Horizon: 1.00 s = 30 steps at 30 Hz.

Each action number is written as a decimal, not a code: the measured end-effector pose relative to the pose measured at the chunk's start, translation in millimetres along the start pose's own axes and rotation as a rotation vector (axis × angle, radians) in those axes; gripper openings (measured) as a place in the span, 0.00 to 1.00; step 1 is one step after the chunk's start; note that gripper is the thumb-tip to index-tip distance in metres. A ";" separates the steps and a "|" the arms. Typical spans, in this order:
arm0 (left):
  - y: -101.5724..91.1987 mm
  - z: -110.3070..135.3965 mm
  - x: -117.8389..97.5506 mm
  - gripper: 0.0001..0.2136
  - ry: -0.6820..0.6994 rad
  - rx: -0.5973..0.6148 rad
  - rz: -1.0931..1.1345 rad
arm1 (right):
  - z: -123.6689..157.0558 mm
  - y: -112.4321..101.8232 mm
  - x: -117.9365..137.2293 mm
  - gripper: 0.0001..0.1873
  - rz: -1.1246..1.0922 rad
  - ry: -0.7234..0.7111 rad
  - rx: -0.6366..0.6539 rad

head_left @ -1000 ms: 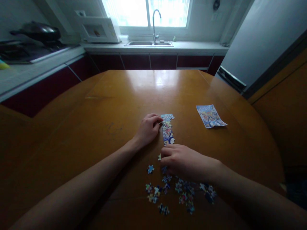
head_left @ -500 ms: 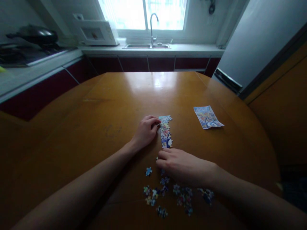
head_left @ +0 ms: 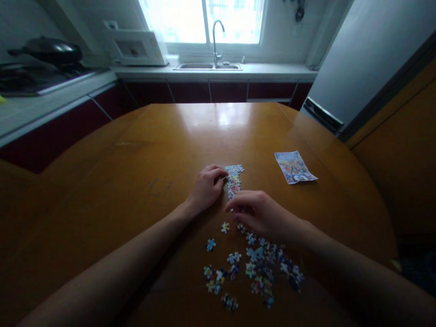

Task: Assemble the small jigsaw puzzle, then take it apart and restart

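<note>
A strip of joined jigsaw puzzle (head_left: 233,178) lies on the table with knobbed pieces along its right side. At its left edge rests my left hand (head_left: 208,184), fingers curled and thumb drawn in; a thin pale sliver shows at the fingertips, too small to name. My right hand (head_left: 255,211) hovers over the strip's lower end and hides it. Its fingers are bent, with a gap between thumb and forefinger, and I see nothing held. Just below it lie a loose yellowish puzzle piece (head_left: 225,227) and a blue puzzle piece (head_left: 210,245).
A heap of loose puzzle pieces (head_left: 262,268) spreads below my right hand, with a smaller cluster (head_left: 214,278) to its left. A creased picture sheet (head_left: 295,167) lies at the right on the wooden table (head_left: 163,141). Beyond stand a sink (head_left: 195,66) and a counter.
My right hand has lifted up and away from the yellowish piece, uncovering it and more of the heap, and now covers the strip's lower end. The left hand stays put.
</note>
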<state>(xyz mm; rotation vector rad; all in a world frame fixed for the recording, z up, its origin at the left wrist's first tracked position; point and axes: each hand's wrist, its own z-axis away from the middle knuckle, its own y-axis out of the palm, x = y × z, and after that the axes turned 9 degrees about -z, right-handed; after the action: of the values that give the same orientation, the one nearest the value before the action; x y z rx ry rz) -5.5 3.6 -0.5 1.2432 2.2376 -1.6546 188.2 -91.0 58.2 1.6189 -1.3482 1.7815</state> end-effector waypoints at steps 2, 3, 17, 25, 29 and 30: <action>-0.3 0.5 -0.9 0.09 0.021 -0.006 -0.009 | -6.6 -7.6 -10.1 0.06 -0.182 0.070 -0.249; -0.7 1.0 -2.0 0.09 0.042 -0.016 -0.015 | -9.7 -11.0 -16.0 0.07 -0.268 0.124 -0.354; -9.6 5.4 -20.2 0.08 0.340 -0.127 -0.034 | -16.6 -8.7 -34.7 0.16 -0.640 0.318 -0.636; -8.0 4.9 -16.4 0.05 0.330 -0.094 -0.005 | -19.3 -7.3 -42.7 0.12 -0.493 0.244 -0.621; -3.9 3.1 -12.4 0.06 0.270 -0.069 -0.058 | -27.0 -21.6 -57.1 0.13 -0.376 0.227 -0.703; -3.1 2.8 -11.6 0.07 0.268 -0.053 -0.077 | -30.2 -26.4 -60.8 0.13 -0.356 0.232 -0.732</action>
<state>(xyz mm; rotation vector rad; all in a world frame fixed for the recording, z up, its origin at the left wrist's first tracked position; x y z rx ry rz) -0.8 -5.3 6.6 1.4601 2.4925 -1.5213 208.7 -34.8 16.7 1.1152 -1.2872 1.0448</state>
